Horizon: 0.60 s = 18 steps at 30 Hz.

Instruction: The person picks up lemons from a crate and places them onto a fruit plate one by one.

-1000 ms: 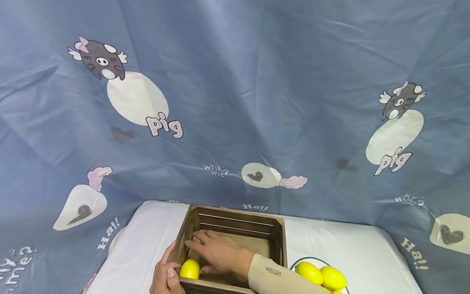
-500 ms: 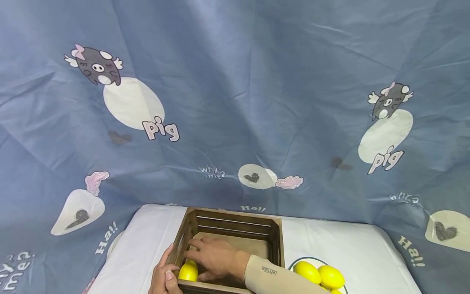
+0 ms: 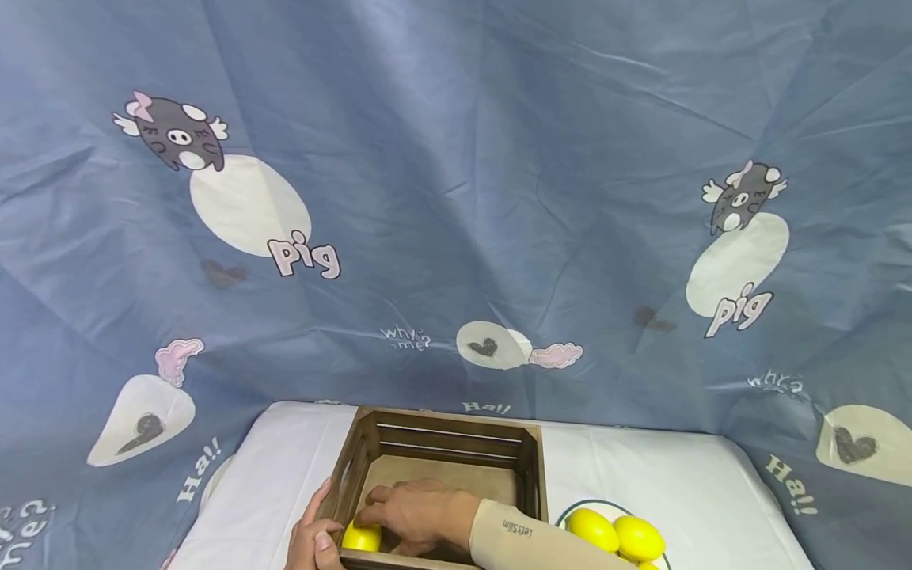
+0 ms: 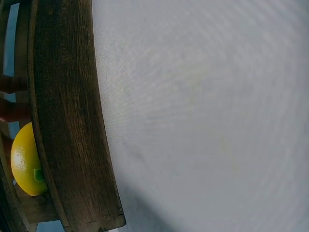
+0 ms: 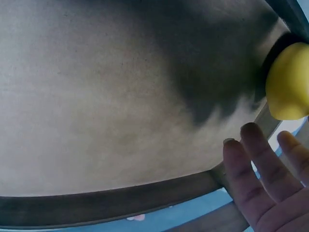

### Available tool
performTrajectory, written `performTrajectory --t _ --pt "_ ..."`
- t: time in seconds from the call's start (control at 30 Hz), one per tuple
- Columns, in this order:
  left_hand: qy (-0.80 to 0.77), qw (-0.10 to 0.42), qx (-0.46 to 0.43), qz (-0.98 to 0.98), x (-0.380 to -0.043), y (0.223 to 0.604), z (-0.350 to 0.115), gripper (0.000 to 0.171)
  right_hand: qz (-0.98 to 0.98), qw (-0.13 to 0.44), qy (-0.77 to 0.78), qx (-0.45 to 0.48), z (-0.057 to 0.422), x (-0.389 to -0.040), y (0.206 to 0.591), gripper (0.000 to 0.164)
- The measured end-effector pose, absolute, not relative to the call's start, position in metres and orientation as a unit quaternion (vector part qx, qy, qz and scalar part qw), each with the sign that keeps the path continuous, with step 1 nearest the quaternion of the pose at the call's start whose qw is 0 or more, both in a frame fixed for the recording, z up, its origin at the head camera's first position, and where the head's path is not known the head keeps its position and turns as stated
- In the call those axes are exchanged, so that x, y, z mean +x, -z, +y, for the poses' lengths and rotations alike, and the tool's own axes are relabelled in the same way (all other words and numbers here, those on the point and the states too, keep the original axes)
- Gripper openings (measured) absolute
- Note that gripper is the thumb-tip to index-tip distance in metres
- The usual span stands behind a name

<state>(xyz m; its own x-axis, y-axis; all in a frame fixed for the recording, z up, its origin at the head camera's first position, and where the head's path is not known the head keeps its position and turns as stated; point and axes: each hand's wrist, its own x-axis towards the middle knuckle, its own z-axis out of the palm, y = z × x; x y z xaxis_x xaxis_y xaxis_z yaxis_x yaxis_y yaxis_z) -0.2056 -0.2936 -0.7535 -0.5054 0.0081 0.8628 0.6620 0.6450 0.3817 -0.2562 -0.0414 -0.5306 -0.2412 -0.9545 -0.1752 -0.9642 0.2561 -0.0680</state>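
Observation:
A dark brown slatted wooden crate stands on the white-covered table, with a yellow lemon in its front left corner. My left hand grips the crate's left side near that corner, thumb by the rim. Reaching inside the crate, my right hand has its fingertips right at the lemon's top in the head view. Its visible fingers look extended in the right wrist view, with the lemon beside them. Above the crate's front board, the left wrist view shows the lemon, which bears a small green spot.
Right of the crate, a white plate with a dark rim holds several lemons, partly hidden by the right sleeve. White cloth covers the table. A blue printed curtain hangs behind it.
My right hand has moved from the crate's left wall toward its front left corner, and its fingers now overlap the lemon. My left hand stays at the crate's side.

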Motion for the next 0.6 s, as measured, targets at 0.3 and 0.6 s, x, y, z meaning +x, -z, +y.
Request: performTrajectory --t 0.3,0.6 --pt "0.370 0.466 -0.223 -0.772 -0.2081 0.7542 -0.2900 0.058 0.800 0.142 0.015 -0.583 -0.0438 -0.2550 0.5328 0.051" --pt "0.360 0.477 -0.214 -0.773 -0.2071 0.7557 -0.2896 0.056 0.794 0.228 -0.003 -0.563 -0.0405 -0.2564 0.5383 0.051"
